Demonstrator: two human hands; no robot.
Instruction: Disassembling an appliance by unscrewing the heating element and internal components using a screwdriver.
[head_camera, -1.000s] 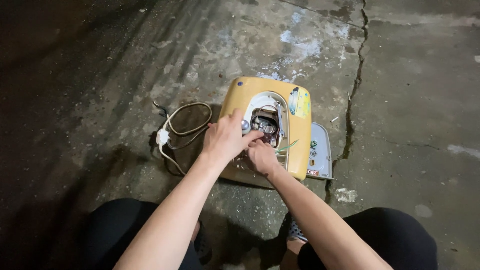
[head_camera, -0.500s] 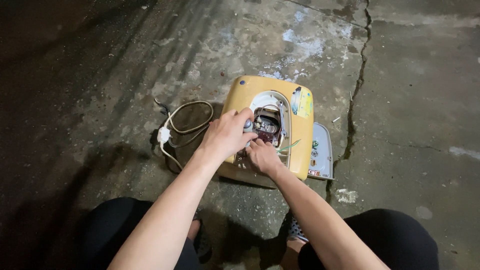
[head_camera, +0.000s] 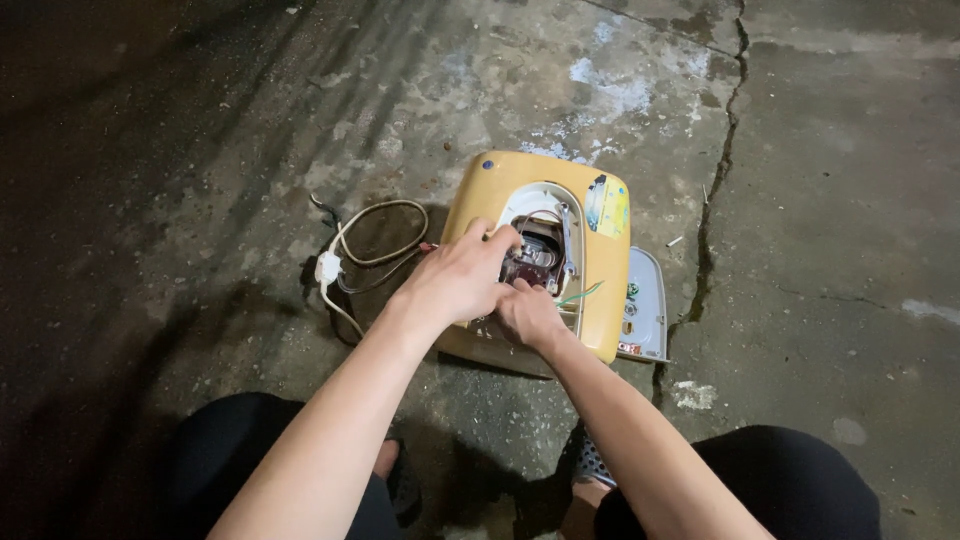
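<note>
Both hands reach into the open yellow appliance (head_camera: 520, 190): left hand (head_camera: 460, 280) steadies the opening, right hand (head_camera: 525, 312) probes the wiring; neither grip's closure shows. Cord (head_camera: 365, 245) at nine o'clock.

The housing (head_camera: 500, 190) lay on the floor (head_camera: 200, 150). Both hands reached into its central opening: the left hand (head_camera: 455, 280) at the opening's left edge, the right hand (head_camera: 527, 315) at its near edge. A cable (head_camera: 365, 245) lay coiled left of the housing. A panel (head_camera: 645, 315) lay against the housing's right side, and a crack (head_camera: 715, 200) ran right of the panel.
</note>
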